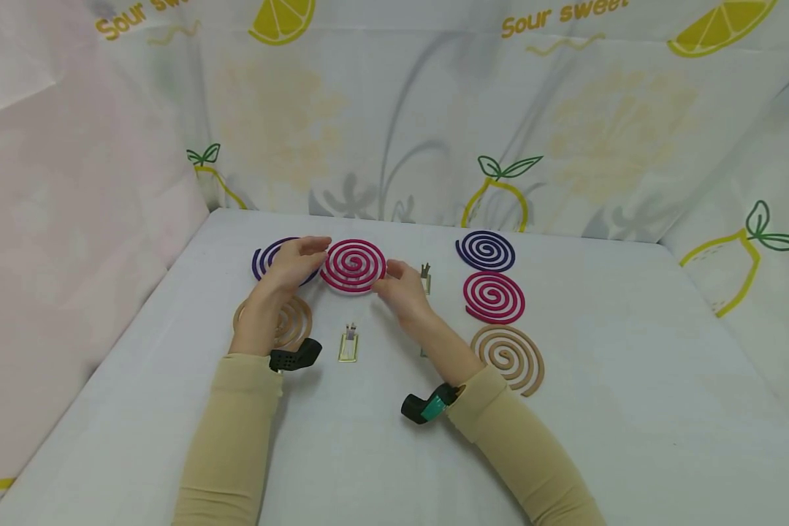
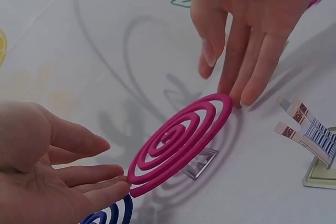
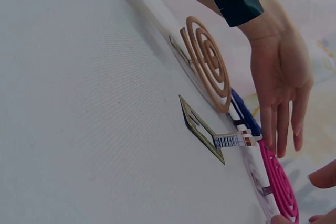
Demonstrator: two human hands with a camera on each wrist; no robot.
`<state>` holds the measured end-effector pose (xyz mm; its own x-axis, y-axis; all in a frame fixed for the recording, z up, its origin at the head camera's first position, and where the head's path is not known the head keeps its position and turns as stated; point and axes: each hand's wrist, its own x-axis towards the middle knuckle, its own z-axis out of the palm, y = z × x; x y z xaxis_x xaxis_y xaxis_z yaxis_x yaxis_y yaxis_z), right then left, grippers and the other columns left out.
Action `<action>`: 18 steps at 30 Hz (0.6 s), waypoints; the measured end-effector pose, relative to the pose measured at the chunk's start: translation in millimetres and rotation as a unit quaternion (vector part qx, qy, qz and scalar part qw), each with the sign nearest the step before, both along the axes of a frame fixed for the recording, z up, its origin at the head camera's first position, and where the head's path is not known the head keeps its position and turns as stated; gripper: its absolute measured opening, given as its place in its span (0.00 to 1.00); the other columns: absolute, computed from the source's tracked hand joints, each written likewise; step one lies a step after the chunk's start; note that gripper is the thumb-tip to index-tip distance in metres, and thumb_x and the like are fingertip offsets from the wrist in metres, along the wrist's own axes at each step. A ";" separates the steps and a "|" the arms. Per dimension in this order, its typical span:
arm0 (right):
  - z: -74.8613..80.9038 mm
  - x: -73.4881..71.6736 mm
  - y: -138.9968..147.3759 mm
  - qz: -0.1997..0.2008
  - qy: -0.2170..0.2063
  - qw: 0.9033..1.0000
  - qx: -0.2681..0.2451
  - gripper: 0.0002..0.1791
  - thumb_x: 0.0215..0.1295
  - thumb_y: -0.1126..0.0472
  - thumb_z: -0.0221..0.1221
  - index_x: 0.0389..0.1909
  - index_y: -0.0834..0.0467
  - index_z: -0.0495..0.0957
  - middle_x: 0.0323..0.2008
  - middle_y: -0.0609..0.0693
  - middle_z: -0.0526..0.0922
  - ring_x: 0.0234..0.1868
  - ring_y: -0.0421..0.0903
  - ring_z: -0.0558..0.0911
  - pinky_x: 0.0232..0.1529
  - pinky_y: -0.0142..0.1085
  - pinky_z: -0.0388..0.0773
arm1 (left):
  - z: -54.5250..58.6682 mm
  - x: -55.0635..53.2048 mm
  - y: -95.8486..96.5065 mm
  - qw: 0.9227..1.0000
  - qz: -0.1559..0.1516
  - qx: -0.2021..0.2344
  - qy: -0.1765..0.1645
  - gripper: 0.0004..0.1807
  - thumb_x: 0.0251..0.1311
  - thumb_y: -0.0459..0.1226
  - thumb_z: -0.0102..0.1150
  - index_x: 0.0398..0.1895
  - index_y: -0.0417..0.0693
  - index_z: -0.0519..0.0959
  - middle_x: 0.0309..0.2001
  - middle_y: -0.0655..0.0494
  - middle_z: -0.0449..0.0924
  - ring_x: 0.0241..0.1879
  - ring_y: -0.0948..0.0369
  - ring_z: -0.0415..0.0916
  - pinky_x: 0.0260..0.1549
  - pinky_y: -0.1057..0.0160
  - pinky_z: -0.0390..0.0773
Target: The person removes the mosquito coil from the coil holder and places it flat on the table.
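A pink mosquito coil (image 1: 353, 266) lies between the two hands, raised over the table on a small metal stand (image 2: 200, 163). The fingertips of my left hand (image 1: 296, 267) touch its left edge, fingers extended and thumb held off it. On the opposite side, the fingers of my right hand (image 1: 404, 292) point down, straight, with fingertips right at the rim. Partly behind the left hand is a dark blue coil (image 1: 258, 264). A tan coil (image 1: 302, 321) sits nearer, partly covered by the left wrist; the right wrist view shows it raised on its stand.
A bare metal stand (image 1: 348, 349) with upright prongs stands between the forearms; another stand (image 1: 426, 289) is just beyond the right hand. To the right lie a blue coil (image 1: 486, 250), a second pink coil (image 1: 493, 296) and a tan coil (image 1: 505, 355). Printed cloth hangs behind.
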<state>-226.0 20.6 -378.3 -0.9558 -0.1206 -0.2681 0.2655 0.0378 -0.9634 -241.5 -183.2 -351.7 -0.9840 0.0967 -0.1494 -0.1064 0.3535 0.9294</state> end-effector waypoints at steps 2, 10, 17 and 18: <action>0.6 0.5 0.0 0.000 -0.001 1.000 -0.002 0.36 0.64 0.72 0.57 0.74 0.60 0.60 0.73 0.55 0.65 0.72 0.52 0.67 0.66 0.41 0.74 | 1.0 0.6 0.8 1.000 0.001 0.001 -0.003 0.26 0.75 0.33 0.44 0.74 0.36 0.62 0.74 0.39 0.62 0.74 0.48 0.57 0.73 0.51 0.61; 2.0 0.6 0.1 -0.008 -0.007 1.000 -0.021 0.35 0.65 0.72 0.56 0.74 0.60 0.61 0.73 0.55 0.65 0.70 0.51 0.70 0.64 0.41 0.76 | 2.5 0.3 3.8 0.999 0.016 0.019 -0.021 0.26 0.75 0.33 0.44 0.74 0.37 0.62 0.73 0.40 0.62 0.70 0.50 0.62 0.70 0.52 0.66; 2.7 0.4 0.7 -0.011 -0.009 0.999 -0.037 0.36 0.64 0.73 0.57 0.74 0.60 0.61 0.73 0.55 0.65 0.68 0.51 0.72 0.63 0.40 0.77 | 2.2 0.0 3.4 1.000 0.016 0.015 -0.015 0.26 0.75 0.32 0.44 0.73 0.36 0.62 0.73 0.39 0.63 0.69 0.50 0.63 0.69 0.52 0.66; 2.7 0.5 0.8 -0.010 -0.008 0.999 -0.038 0.36 0.64 0.73 0.57 0.74 0.60 0.60 0.73 0.55 0.65 0.68 0.52 0.73 0.63 0.40 0.77 | 1.9 -0.1 3.0 1.000 0.014 0.015 -0.014 0.26 0.74 0.32 0.44 0.73 0.36 0.62 0.73 0.39 0.63 0.70 0.49 0.62 0.70 0.52 0.66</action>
